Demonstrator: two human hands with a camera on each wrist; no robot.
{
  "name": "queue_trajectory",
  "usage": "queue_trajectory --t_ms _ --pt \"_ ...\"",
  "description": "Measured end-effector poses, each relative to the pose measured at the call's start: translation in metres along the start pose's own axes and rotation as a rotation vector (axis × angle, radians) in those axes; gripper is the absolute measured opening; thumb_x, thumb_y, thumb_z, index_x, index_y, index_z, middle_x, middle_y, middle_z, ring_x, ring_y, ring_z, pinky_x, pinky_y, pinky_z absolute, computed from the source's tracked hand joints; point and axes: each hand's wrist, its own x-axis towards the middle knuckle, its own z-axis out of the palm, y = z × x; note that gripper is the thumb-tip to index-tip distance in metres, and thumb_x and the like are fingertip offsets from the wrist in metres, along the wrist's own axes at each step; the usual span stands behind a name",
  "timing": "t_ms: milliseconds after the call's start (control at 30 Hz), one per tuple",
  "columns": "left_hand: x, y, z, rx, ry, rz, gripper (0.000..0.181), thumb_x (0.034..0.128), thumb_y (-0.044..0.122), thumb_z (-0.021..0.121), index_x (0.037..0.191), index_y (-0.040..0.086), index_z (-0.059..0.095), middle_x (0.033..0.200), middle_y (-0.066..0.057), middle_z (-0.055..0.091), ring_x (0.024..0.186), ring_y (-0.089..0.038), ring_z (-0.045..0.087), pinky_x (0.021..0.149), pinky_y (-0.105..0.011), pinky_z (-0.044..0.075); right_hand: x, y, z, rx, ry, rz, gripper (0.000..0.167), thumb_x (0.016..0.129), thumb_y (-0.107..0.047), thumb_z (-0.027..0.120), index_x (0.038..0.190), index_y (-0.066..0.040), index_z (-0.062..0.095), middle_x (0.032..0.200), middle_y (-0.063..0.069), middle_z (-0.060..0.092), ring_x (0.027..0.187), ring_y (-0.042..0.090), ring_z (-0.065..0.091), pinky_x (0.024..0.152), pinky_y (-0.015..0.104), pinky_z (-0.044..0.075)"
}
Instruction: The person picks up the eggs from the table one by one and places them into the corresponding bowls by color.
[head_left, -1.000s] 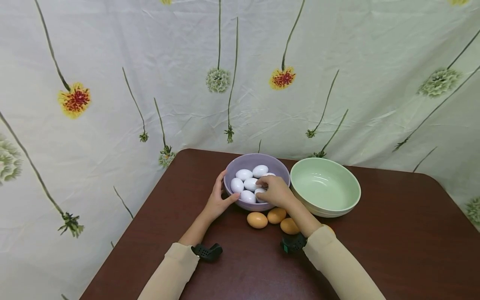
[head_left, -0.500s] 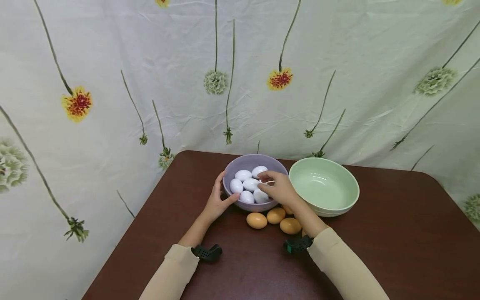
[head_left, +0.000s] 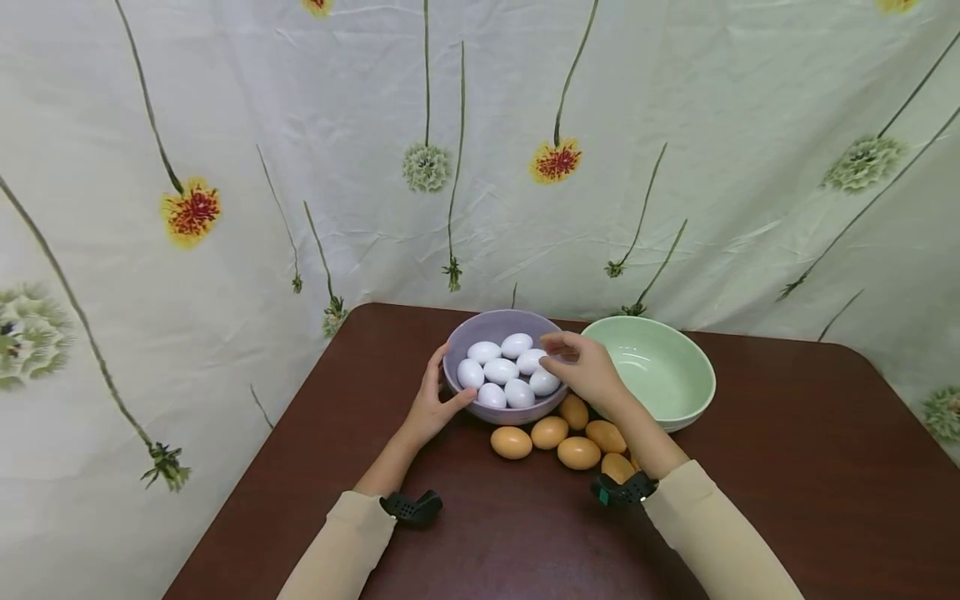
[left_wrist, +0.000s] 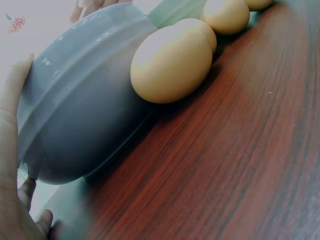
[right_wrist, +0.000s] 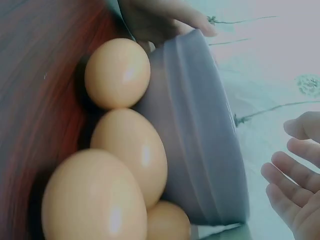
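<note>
A purple bowl (head_left: pixel 504 323) holds several white eggs (head_left: pixel 501 371). My left hand (head_left: pixel 429 410) holds the bowl at its left side, with the thumb by the near rim and the fingers along the outer wall; in the left wrist view, part of that hand (left_wrist: pixel 9 160) shows against the bowl wall (left_wrist: pixel 85 115). Over the bowl's right rim hovers my right hand (head_left: pixel 592 377), its fingers loosely bent. In the right wrist view its fingers (right_wrist: pixel 287 167) are apart with nothing between them. Several brown eggs (head_left: pixel 578 453) lie on the table before the bowl.
A light green bowl (head_left: pixel 678 362) stands to the right of the purple one, partly behind my right hand. Both are on a dark red-brown table (head_left: pixel 795 467). Behind the table hangs a white flower-print cloth (head_left: pixel 360 100).
My right hand has lifted away from the white eggs and moved right to the bowl's rim, its fingers leaving them uncovered. The left hand stays on the bowl.
</note>
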Motion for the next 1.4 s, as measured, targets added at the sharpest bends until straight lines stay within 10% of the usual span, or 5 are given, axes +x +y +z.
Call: queue_trajectory --t_ms 400,900,1167,1400 --pt "0.010 -0.002 -0.002 0.001 -0.018 -0.014 0.085 0.0873 0.008 0.066 0.153 -0.002 0.013 0.156 -0.027 0.013 0.141 -0.041 0.019 0.111 -0.056 0.019 -0.007 0.009 -0.036 -0.110 0.072 0.009 0.033 0.093 -0.013 0.067 0.122 0.002 0.064 0.115 0.022 0.065 0.109 0.035 0.060 0.094 0.047 0.046" --pt "-0.024 -0.009 0.034 0.003 0.077 0.040 0.086 0.0862 0.006 0.067 0.152 -0.004 0.014 0.155 -0.029 0.014 0.140 -0.042 0.020 0.110 -0.056 0.019 -0.056 0.040 -0.093 -0.129 0.073 -0.026 0.039 0.096 -0.018 0.063 0.127 0.006 0.059 0.121 0.025 0.061 0.112 0.036 0.057 0.095 0.049 0.043" --pt "-0.025 -0.010 0.028 -0.002 0.072 0.038 0.085 0.0865 0.004 0.066 0.153 -0.003 0.014 0.155 -0.029 0.017 0.139 -0.043 0.022 0.110 -0.055 0.020 -0.073 0.044 -0.109 -0.203 0.138 0.035 0.041 0.096 -0.025 0.063 0.127 0.003 0.060 0.120 0.022 0.063 0.109 0.033 0.058 0.083 0.021 0.047" --pt "-0.028 -0.013 0.022 0.010 0.064 0.029 0.085 0.0876 0.004 0.066 0.153 -0.001 0.013 0.156 -0.027 0.015 0.139 -0.041 0.024 0.110 -0.054 0.021 -0.093 0.046 -0.125 -0.232 0.186 0.075 0.045 0.097 -0.028 0.062 0.131 0.001 0.058 0.123 0.023 0.061 0.108 0.033 0.059 0.075 0.020 0.046"
